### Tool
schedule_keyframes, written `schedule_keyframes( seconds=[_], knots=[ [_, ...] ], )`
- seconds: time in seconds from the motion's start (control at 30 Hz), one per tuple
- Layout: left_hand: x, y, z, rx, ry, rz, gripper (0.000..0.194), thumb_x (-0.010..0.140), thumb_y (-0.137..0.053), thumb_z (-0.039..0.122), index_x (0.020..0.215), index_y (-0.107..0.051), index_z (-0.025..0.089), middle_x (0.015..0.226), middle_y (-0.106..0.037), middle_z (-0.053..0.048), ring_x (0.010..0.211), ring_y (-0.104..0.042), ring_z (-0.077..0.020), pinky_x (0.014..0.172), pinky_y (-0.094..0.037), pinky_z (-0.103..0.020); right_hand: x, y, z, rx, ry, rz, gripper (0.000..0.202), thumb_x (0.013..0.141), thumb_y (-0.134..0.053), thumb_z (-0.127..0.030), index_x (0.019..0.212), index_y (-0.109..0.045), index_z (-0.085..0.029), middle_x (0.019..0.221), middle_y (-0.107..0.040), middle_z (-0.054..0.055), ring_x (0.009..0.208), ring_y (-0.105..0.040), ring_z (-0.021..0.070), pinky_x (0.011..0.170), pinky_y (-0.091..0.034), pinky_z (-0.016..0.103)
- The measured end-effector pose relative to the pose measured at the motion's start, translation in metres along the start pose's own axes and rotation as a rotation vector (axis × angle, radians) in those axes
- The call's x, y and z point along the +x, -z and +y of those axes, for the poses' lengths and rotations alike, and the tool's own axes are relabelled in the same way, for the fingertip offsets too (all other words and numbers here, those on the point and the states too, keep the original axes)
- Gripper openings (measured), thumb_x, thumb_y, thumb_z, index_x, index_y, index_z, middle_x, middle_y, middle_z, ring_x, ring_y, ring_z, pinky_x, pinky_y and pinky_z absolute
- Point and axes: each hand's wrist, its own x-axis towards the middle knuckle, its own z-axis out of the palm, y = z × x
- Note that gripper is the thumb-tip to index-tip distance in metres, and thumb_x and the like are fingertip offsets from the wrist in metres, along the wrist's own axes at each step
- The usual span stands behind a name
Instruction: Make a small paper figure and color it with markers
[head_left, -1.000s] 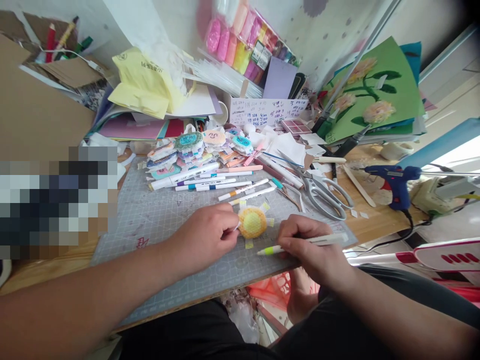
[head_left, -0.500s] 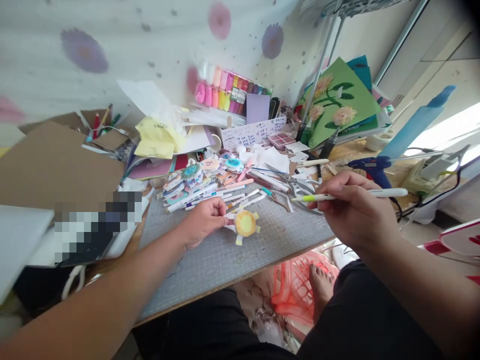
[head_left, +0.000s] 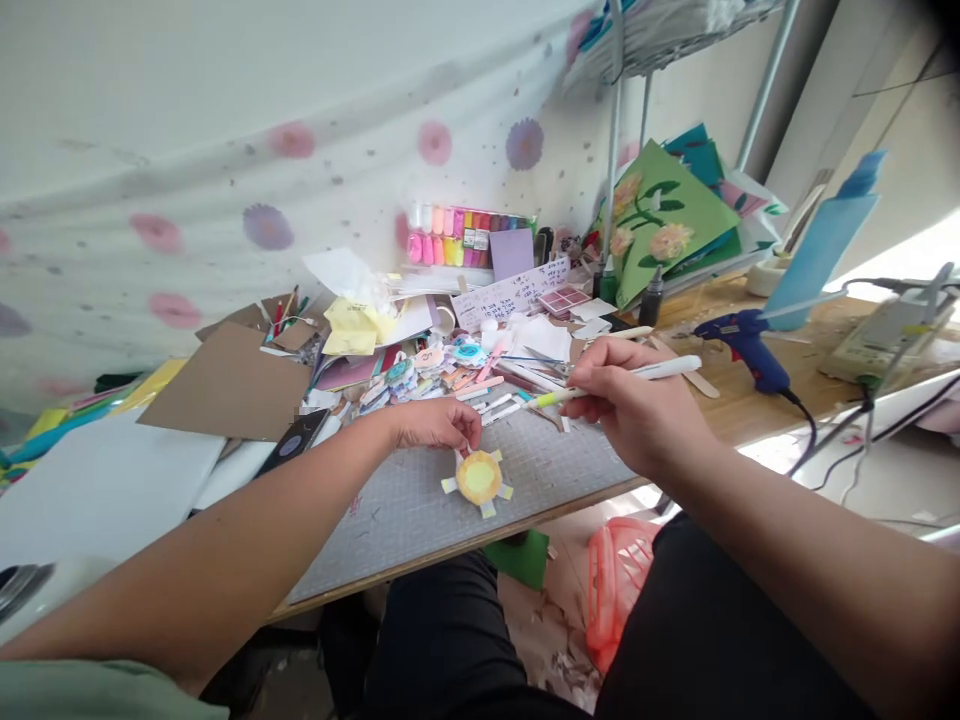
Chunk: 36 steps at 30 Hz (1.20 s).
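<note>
A round yellow paper piece [head_left: 479, 478] with an orange-brown ring and small pale tabs sits over the grey cutting mat [head_left: 420, 520]. My left hand [head_left: 439, 424] pinches its upper edge between thumb and fingers. To the right, my right hand [head_left: 619, 400] grips a white marker [head_left: 667, 368] whose yellow-green end points left, above the mat. Behind both hands lies a pile of pens and paper cut-outs [head_left: 427, 372], partly covered by my fingers.
A blue glue gun [head_left: 742, 340] and a light blue bottle [head_left: 821, 245] stand at the right. Brown cardboard [head_left: 232, 375] and white sheets [head_left: 112, 480] lie at the left. A red basket [head_left: 619, 580] is on the floor below the table's edge.
The view has shifted, showing more wall. The yellow piece has turned, its held part now at the top. My right hand and the marker have come closer to it.
</note>
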Motion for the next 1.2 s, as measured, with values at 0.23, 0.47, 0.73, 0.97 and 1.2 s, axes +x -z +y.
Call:
schedule_keyframes(
  seconds=[0.23, 0.47, 0.73, 0.97, 1.2],
  knots=[
    [-0.018, 0.02, 0.016, 0.001, -0.041, 0.154, 0.017, 0.067, -0.077, 0.019, 0.081, -0.07, 0.015, 0.077, -0.066, 0.0, 0.063, -0.055, -0.0116, 0.054, -0.039, -0.022, -0.006, 0.002, 0.002, -0.065, -0.033, -0.129, 0.013, 0.074, -0.067, -0.02, 0.063, -0.061, -0.018, 0.047, -0.061, -0.002, 0.044, -0.052, 0.0099, 0.043, -0.036, 0.021],
    [-0.068, -0.017, -0.018, -0.336, -0.141, 0.651, 0.01, 0.068, -0.066, 0.022, 0.076, -0.061, 0.018, 0.057, -0.043, 0.007, 0.049, -0.032, -0.0081, 0.047, -0.021, -0.022, -0.007, 0.003, 0.011, -0.105, -0.086, -0.161, 0.02, 0.079, -0.069, -0.03, 0.065, -0.059, -0.018, 0.046, -0.055, -0.005, 0.043, -0.05, 0.009, 0.043, -0.035, 0.021],
    [-0.081, -0.123, -0.041, -0.912, -0.363, 0.874, 0.03, 0.05, -0.049, 0.004, 0.073, -0.04, 0.021, 0.07, -0.041, 0.006, 0.062, -0.04, -0.007, 0.06, -0.035, -0.018, -0.015, -0.004, 0.028, -0.109, -0.06, -0.233, 0.016, 0.076, -0.074, -0.028, 0.073, -0.063, -0.018, 0.063, -0.059, -0.004, 0.054, -0.054, 0.0092, 0.052, -0.042, 0.022],
    [-0.095, -0.157, -0.037, -1.16, -0.314, 0.68, 0.021, 0.073, -0.061, 0.006, 0.084, -0.054, 0.022, 0.089, -0.057, 0.002, 0.082, -0.058, -0.0131, 0.079, -0.048, -0.03, -0.028, -0.011, 0.034, -0.087, -0.165, -0.174, 0.02, 0.078, -0.072, -0.033, 0.068, -0.062, -0.019, 0.05, -0.052, -0.006, 0.049, -0.049, 0.0106, 0.057, -0.048, 0.027],
    [-0.092, -0.139, -0.046, -0.739, -0.348, 0.781, 0.02, 0.083, -0.048, 0.01, 0.094, -0.057, 0.024, 0.088, -0.059, -0.001, 0.079, -0.056, -0.016, 0.07, -0.047, -0.03, -0.053, -0.011, 0.044, -0.09, -0.254, -0.048, 0.021, 0.072, -0.076, -0.026, 0.068, -0.057, -0.02, 0.05, -0.054, -0.007, 0.046, -0.051, 0.0097, 0.052, -0.043, 0.024]
  ],
)
